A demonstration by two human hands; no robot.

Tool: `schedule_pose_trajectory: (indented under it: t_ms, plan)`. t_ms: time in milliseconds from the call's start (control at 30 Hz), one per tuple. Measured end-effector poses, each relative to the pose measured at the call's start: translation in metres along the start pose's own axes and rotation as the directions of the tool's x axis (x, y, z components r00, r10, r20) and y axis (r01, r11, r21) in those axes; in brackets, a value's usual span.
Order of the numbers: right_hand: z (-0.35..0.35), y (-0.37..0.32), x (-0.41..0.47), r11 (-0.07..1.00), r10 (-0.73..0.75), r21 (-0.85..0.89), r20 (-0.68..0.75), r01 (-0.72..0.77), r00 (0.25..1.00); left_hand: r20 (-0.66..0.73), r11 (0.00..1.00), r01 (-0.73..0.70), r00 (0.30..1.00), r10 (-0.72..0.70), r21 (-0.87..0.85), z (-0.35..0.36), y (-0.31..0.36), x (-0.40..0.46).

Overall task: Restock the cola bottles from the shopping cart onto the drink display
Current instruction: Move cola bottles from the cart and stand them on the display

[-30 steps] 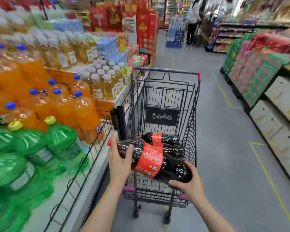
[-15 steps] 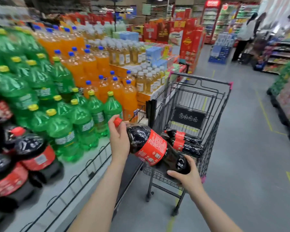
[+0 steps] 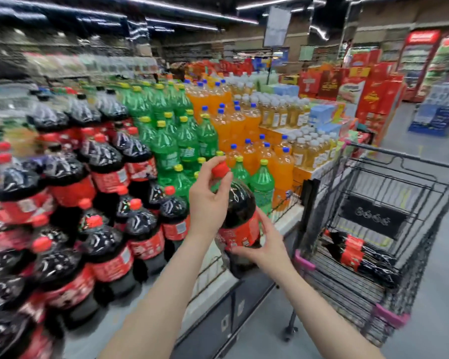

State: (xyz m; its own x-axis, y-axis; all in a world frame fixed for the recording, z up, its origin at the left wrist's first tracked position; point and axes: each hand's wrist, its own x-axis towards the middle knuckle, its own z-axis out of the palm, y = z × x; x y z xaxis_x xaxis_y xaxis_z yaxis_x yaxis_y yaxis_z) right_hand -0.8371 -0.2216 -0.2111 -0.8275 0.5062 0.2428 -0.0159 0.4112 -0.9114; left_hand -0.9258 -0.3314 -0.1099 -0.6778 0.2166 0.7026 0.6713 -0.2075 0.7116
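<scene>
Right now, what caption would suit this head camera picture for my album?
Both hands lift a cola bottle nearly upright toward the cola display, two more bottles waiting in the shopping cart.

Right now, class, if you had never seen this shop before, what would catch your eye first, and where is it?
First, the cola bottle held nearly upright at centre: the left hand pinches its red cap, the right hand grips its lower body. Left of it stands the stacked cola display; at right, the shopping cart holds more cola bottles.
</scene>
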Motion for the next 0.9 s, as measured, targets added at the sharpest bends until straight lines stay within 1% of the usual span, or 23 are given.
schedule_pose_trajectory:
  t_ms: [67, 100, 233, 467, 533, 633, 733, 833, 900]
  plan:
    - [0.031, -0.027, 0.011, 0.998, -0.047, 0.038, 0.086, 0.044, 0.995, 0.038, 0.997, -0.018, 0.999, 0.015, 0.069, -0.033, -0.002, 0.008]
    - [0.047, -0.035, 0.014, 0.998, -0.058, 0.027, 0.109, 0.055, 0.992, 0.051, 0.995, -0.019, 0.999, 0.015, 0.099, -0.05, -0.004, 0.011]
    - [0.116, -0.05, 0.016, 0.998, -0.061, 0.037, 0.161, 0.056, 0.985, 0.086, 0.988, -0.005, 0.996, -0.008, 0.152, -0.119, -0.021, 0.017]
    - [0.219, -0.061, 0.006, 0.997, -0.07, 0.047, 0.319, 0.058, 0.945, 0.12, 0.965, 0.137, 0.979, -0.167, 0.225, -0.23, -0.043, 0.005]
    - [0.24, -0.062, 0.003, 0.999, -0.052, 0.025, 0.394, 0.046, 0.918, 0.116, 0.946, 0.187, 0.968, -0.223, 0.263, -0.256, -0.049, -0.002]
    - [0.267, -0.062, -0.002, 0.999, -0.051, 0.01, 0.484, 0.053, 0.873, 0.096, 0.916, 0.251, 0.951, -0.294, 0.312, -0.286, -0.057, -0.018]
    - [0.284, -0.06, -0.009, 0.997, -0.072, 0.019, 0.56, 0.075, 0.825, 0.068, 0.888, 0.291, 0.94, -0.335, 0.355, -0.303, -0.064, -0.036]
    - [0.297, -0.054, -0.015, 0.997, -0.039, -0.03, 0.61, 0.073, 0.792, 0.029, 0.846, 0.328, 0.927, -0.374, 0.421, -0.315, -0.071, -0.053]
    - [0.304, -0.044, -0.02, 0.997, -0.025, -0.041, 0.631, 0.065, 0.776, 0.028, 0.813, 0.349, 0.912, -0.408, 0.466, -0.32, -0.077, -0.062]
